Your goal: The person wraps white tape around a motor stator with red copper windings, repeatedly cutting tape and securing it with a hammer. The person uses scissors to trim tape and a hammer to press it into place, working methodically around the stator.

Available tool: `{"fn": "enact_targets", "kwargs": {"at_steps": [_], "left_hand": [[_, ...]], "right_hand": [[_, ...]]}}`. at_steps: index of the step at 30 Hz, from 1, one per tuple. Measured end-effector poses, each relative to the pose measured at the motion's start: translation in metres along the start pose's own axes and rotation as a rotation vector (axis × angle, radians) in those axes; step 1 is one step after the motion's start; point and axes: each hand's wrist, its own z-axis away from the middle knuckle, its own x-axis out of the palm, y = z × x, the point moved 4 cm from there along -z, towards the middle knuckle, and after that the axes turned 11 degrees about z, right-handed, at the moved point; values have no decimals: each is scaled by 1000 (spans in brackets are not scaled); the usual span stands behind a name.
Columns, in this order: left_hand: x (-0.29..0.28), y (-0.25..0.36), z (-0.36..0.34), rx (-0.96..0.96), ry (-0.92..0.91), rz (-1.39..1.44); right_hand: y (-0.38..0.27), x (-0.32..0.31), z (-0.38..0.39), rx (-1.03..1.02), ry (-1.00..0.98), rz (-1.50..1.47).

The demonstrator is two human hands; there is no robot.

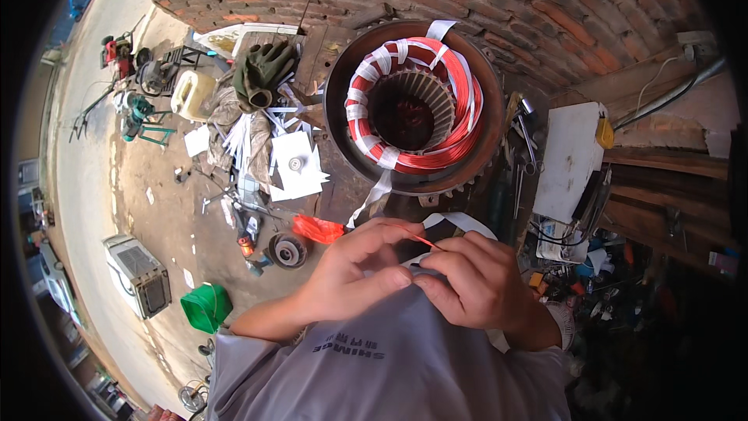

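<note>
A thin red wire [415,235] stretches between my two hands, just in front of my chest. My left hand [360,269] is curled, and the wire comes off its bent fingers. The fingertips of my right hand [479,277] pinch the other end of that stretch. Beyond the hands stands a motor stator [418,109] in a round, rusty metal housing [336,129]. Its ring of red wire coils [436,157] is bound at intervals with white tape [357,111]. A loose strip of white tape [375,196] hangs toward my left hand; another white strip [467,223] curves behind my right hand.
Green gloves [265,76], white paper sheets [298,165] and a red plastic piece [317,228] lie left of the stator. A round metal part [287,250] and a green bucket [206,309] are nearer. Scissors [533,165] lie right. A brick wall [499,0] rises behind.
</note>
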Motion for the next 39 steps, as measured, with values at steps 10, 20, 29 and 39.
{"fn": "enact_targets", "kwargs": {"at_steps": [10,20,29,39], "left_hand": [[-47,0,-16,-287,26,406],[-63,9,-29,-427,28,414],[-59,-11,-21,-513,170,877],[-55,-8,-25,-531,87,810]], "right_hand": [[4,18,-26,65,-318,-100],[26,-5,-37,280,-145,-155],[13,4,-23,127,179,-45],[22,6,-31,142,116,-204]]}}
